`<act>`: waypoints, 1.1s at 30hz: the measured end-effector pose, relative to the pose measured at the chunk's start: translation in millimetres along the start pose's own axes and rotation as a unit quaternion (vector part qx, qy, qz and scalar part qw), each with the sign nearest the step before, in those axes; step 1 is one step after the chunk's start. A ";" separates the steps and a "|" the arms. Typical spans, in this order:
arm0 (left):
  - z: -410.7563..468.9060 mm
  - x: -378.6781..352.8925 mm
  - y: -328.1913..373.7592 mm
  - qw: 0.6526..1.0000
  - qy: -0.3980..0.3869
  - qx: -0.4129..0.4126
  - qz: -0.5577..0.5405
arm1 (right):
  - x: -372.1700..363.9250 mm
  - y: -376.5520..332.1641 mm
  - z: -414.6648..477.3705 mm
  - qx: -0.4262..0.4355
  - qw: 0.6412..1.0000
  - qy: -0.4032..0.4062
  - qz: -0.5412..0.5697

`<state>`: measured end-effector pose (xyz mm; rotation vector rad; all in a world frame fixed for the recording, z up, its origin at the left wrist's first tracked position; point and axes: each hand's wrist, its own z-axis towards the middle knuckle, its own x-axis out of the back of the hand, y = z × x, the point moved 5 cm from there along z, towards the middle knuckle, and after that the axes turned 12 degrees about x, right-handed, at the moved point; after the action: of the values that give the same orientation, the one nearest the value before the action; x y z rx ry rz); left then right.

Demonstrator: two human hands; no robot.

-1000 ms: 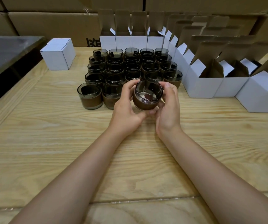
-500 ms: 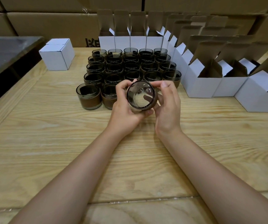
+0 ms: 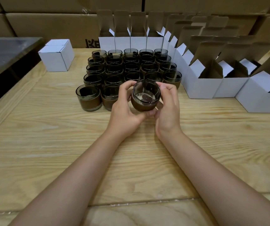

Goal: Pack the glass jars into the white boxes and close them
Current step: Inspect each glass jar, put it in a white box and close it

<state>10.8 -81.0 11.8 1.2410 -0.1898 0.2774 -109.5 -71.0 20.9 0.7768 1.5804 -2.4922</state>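
Glass jar, tinted with a brown lower band, is held clear of the tabletop near its middle, tilted with its mouth toward the person. Left grip and right grip both curl round it, fingertips on the rim and sides. Just beyond stands the block of jars, its near row close to the left knuckles. Open white boxes line the far and right edges; a closed white box sits toward the far-left corner. Smooth glass could slip from a fingertip hold, and a careless swing toward the boxes might clip a neighbouring jar or catch on a raised flap.
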 end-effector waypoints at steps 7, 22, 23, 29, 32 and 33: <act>-1.0 -3.2 2.2 0.999 -0.012 -0.026 0.028 | 0.2 1.2 -0.2 -0.015 1.000 0.017 -0.010; -0.9 -0.3 2.0 1.000 0.007 0.011 0.020 | -6.4 -8.7 -3.4 0.074 0.996 -0.050 -0.016; -1.1 0.9 1.8 1.000 0.010 0.016 0.013 | -6.3 -8.4 -3.3 0.068 0.996 -0.050 -0.007; -0.7 -1.5 0.1 0.999 -0.014 0.037 -0.037 | 0.2 -0.3 -0.2 0.016 0.999 -0.031 -0.033; 0.9 -4.0 -4.7 0.997 -0.032 0.059 -0.045 | 2.4 3.5 2.4 0.005 0.996 -0.034 -0.083; 1.5 -4.7 -6.0 0.996 -0.037 0.066 -0.043 | 3.0 3.8 3.5 0.008 0.994 -0.037 -0.105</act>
<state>8.2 -84.7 5.4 1.3877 -0.1828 0.1722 -112.1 -75.2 17.5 0.5384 1.6992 -2.6438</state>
